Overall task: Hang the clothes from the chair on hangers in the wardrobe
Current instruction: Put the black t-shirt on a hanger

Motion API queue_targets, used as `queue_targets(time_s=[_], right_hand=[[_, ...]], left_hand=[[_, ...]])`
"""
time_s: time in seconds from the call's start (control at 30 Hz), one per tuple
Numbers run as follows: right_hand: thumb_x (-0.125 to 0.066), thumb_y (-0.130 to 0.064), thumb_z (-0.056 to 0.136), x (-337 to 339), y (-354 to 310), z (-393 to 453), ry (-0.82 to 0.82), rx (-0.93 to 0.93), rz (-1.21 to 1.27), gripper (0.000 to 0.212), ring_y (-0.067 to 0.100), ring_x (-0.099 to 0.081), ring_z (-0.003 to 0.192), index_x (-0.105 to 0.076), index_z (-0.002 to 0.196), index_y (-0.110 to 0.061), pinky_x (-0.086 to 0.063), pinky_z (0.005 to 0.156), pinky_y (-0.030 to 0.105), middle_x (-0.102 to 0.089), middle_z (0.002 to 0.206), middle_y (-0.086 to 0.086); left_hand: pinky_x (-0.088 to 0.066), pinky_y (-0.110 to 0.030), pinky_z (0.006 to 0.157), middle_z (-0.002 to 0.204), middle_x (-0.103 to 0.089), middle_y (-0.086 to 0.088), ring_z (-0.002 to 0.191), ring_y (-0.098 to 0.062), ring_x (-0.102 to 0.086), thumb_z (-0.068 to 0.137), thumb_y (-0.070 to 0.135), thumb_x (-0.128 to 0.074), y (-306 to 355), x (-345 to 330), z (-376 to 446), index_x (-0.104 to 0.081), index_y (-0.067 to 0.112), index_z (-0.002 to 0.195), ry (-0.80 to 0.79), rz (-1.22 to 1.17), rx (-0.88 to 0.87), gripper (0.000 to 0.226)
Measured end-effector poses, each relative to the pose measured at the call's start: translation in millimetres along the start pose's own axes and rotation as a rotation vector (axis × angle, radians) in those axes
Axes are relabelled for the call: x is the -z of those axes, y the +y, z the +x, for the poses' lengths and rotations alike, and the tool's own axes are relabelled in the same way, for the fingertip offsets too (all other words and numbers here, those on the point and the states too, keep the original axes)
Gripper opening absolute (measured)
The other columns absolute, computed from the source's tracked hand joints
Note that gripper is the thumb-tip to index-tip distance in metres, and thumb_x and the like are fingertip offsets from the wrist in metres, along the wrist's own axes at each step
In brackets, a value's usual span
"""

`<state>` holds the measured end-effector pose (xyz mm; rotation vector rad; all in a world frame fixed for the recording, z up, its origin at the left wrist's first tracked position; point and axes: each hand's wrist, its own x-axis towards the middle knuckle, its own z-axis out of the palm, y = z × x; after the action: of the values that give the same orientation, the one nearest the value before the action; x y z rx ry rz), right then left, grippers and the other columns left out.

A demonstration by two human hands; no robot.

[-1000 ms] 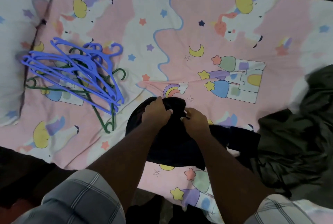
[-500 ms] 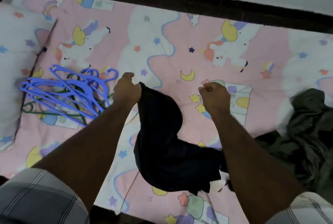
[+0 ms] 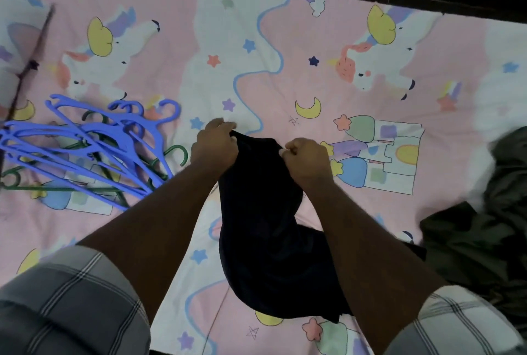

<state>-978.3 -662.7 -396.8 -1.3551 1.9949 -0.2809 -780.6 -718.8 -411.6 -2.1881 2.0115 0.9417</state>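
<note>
Two hands holding a dark garment up over a patterned bed sheet.

The left hand [image 3: 214,147] and right hand [image 3: 306,158] are a little apart, each with fingers curled round the upper edge of the dark navy garment [image 3: 268,235]; the cloth hangs down between the forearms and its lower part lies crumpled on the pink unicorn-print sheet [image 3: 285,49]; to the left of the garment lies a heap of blue plastic hangers [image 3: 94,146] tangled with green hangers [image 3: 174,152], the nearest hooks close to the left hand; to the right of the garment, an olive-green garment [image 3: 490,240] lies bunched on the sheet; checked short sleeves [image 3: 71,306] show at the lower corners.
</note>
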Motion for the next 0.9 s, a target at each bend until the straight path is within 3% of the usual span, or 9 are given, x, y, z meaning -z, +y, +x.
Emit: queue_targets(time_s=[0.07,0.13,0.3,0.47,0.57,0.63,0.77,0.9], right_hand=[[-0.062,-0.033,0.094,-13,-9,10,-0.003,0.002,-0.037,0.030,0.030,-0.063,0.101,-0.067,0.112,-0.010,-0.049,0.083,0.035,-0.070,0.106,0.010],[-0.061,-0.031,0.094,-25,-11,18,-0.041,0.007,-0.115,0.026,0.030,-0.061,0.098,-0.065,0.109,-0.010,-0.045,0.076,0.032,-0.068,0.103,0.010],[-0.055,-0.009,0.094,-28,-6,19,-0.070,-0.026,-0.180,0.026,0.028,-0.063,0.103,-0.067,0.116,-0.010,-0.048,0.089,0.031,-0.069,0.112,0.010],[-0.053,-0.003,0.092,-5,-10,11,0.029,-0.055,-0.195,0.024,0.030,-0.061,0.099,-0.065,0.112,-0.006,-0.040,0.076,0.027,-0.066,0.108,0.015],[-0.050,0.002,0.088,24,-20,3,0.083,-0.048,-0.202,0.030,0.032,-0.060,0.101,-0.069,0.111,-0.004,-0.041,0.078,0.030,-0.066,0.108,0.017],[-0.051,0.003,0.084,50,-31,-4,0.120,-0.047,-0.186,0.034,0.034,-0.062,0.102,-0.072,0.110,-0.005,-0.044,0.083,0.031,-0.068,0.108,0.018],[-0.053,0.001,0.083,113,-60,-24,0.237,0.005,-0.203,0.033,0.036,-0.065,0.101,-0.074,0.107,-0.006,-0.050,0.089,0.034,-0.072,0.106,0.016],[-0.051,0.001,0.082,181,-97,-51,0.399,0.073,-0.168,0.035,0.034,-0.065,0.103,-0.075,0.105,-0.008,-0.050,0.090,0.034,-0.073,0.108,0.014]], left_hand=[[-0.036,-0.051,0.113,0.162,-0.028,-0.001,0.141,-0.033,-0.036,0.098,0.029,-0.052,-5,-7,12,-0.053,0.034,0.142,-0.037,0.071,-0.027,0.044],[-0.034,-0.050,0.114,0.162,-0.025,-0.004,0.142,-0.034,-0.033,0.098,0.034,-0.052,-13,-13,25,-0.052,0.037,0.142,-0.085,0.115,-0.044,0.044],[-0.047,-0.037,0.096,0.123,-0.063,-0.017,0.114,-0.036,-0.060,0.093,0.017,-0.059,-26,-11,37,-0.069,0.011,0.122,-0.060,0.019,-0.065,0.031],[-0.037,-0.018,0.079,0.109,-0.072,-0.006,0.104,-0.024,-0.063,0.084,0.005,-0.063,-29,13,26,-0.072,0.011,0.105,-0.029,-0.050,-0.088,0.023],[-0.032,-0.006,0.064,0.098,-0.073,-0.004,0.093,-0.020,-0.064,0.080,-0.003,-0.061,-21,42,14,-0.074,0.012,0.096,-0.017,-0.124,-0.142,0.026],[-0.032,0.000,0.064,0.099,-0.074,-0.005,0.095,-0.020,-0.065,0.080,-0.007,-0.059,-11,69,4,-0.076,0.010,0.095,0.007,-0.154,-0.175,0.028],[-0.033,-0.012,0.079,0.109,-0.075,-0.007,0.106,-0.024,-0.066,0.084,-0.004,-0.058,21,132,-16,-0.078,0.007,0.101,0.065,-0.113,-0.238,0.028],[-0.033,-0.011,0.078,0.108,-0.075,-0.004,0.106,-0.024,-0.066,0.085,-0.002,-0.059,54,198,-44,-0.078,0.011,0.099,0.154,-0.151,-0.268,0.027]])
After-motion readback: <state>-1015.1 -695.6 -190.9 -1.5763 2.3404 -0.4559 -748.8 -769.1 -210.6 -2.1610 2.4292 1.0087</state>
